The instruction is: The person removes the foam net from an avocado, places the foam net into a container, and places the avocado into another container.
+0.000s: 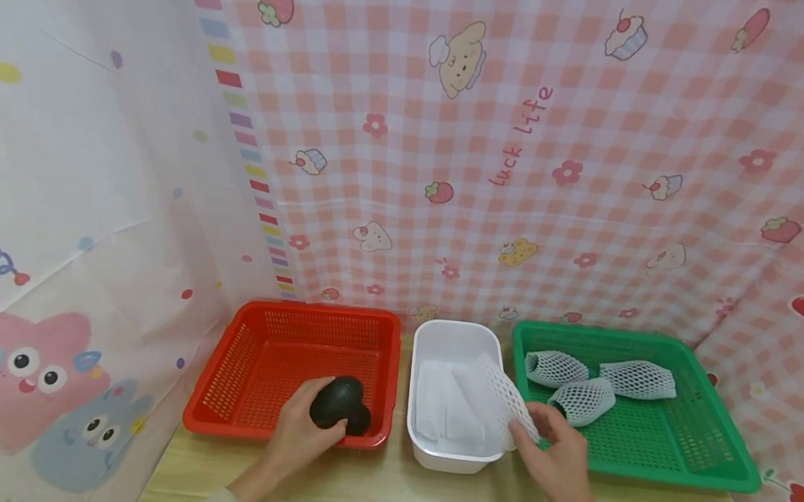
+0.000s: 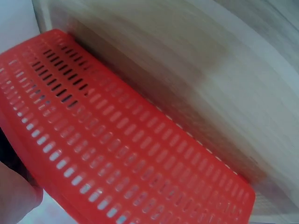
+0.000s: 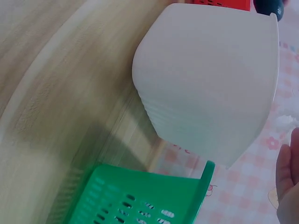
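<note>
My left hand (image 1: 305, 425) grips a dark green avocado (image 1: 335, 399) over the near right corner of the red basket (image 1: 246, 424). Beside it, partly covered, lies a second dark rounded fruit (image 1: 362, 421). In the left wrist view only a bit of that hand (image 2: 16, 196) shows past the basket's wall. My right hand (image 1: 558, 454) pinches a white foam net sleeve (image 1: 508, 399) above the right rim of the white bin (image 1: 427, 453). More white foam pieces (image 1: 445, 403) lie in that bin. The right wrist view shows the fingers (image 3: 284, 170) at its edge.
On the right stands a green basket (image 1: 669, 457) holding white net-wrapped pieces, among them one net sleeve (image 1: 637, 379) at its back. All three containers rest on a wooden table (image 1: 311, 487). A checked curtain (image 1: 406, 161) hangs close behind them.
</note>
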{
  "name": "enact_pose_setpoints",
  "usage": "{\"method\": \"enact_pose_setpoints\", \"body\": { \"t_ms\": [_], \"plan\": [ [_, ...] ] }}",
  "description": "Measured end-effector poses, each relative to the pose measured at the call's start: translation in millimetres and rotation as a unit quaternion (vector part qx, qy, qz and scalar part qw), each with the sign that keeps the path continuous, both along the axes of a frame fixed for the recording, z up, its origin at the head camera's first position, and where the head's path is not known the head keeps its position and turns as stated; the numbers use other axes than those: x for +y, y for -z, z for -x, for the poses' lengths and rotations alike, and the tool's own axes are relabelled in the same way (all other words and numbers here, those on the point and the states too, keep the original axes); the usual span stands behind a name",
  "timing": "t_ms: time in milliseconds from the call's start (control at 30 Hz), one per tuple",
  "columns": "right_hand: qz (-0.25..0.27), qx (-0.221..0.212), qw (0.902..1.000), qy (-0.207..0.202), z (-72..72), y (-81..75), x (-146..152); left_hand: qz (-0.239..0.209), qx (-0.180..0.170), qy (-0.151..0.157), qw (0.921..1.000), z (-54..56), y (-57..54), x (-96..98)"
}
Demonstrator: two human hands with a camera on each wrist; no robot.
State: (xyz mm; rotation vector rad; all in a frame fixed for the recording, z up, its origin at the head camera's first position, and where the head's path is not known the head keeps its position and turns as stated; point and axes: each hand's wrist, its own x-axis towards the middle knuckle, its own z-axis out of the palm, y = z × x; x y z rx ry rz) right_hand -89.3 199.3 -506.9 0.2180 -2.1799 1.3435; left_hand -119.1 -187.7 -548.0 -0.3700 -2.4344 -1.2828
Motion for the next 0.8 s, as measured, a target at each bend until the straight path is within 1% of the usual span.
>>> {"method": "enact_pose_setpoints", "body": {
  "t_ms": [167, 300, 400, 600, 700, 800],
  "plan": [
    [-0.005, -0.006, 0.9998, 0.021, 9.7, 1.8, -4.6, 0.014, -0.045, -0.024, 0.9986, 7.2, -1.7, -5.6],
    [0.001, -0.007, 0.9998, 0.020, 16.4, 4.9, -7.4, 0.044, -0.087, -0.048, 0.9941, 11.6, -4.7, -8.5],
    [0.007, -0.014, 0.9997, 0.019, 19.8, 6.9, -9.6, 0.067, -0.107, -0.065, 0.9899, 14.6, -5.9, -10.8],
    [0.008, -0.035, 0.9990, 0.026, 25.3, 7.9, -13.7, 0.106, -0.120, -0.093, 0.9827, 22.4, -4.3, -17.7],
    [0.003, -0.045, 0.9985, 0.032, 27.3, 6.8, -16.1, 0.108, -0.130, -0.094, 0.9811, 25.8, -3.6, -21.5],
    [-0.001, -0.071, 0.9965, 0.045, 29.5, 5.9, -19.3, 0.111, -0.135, -0.091, 0.9803, 28.7, -3.4, -24.7]
  ]
}}
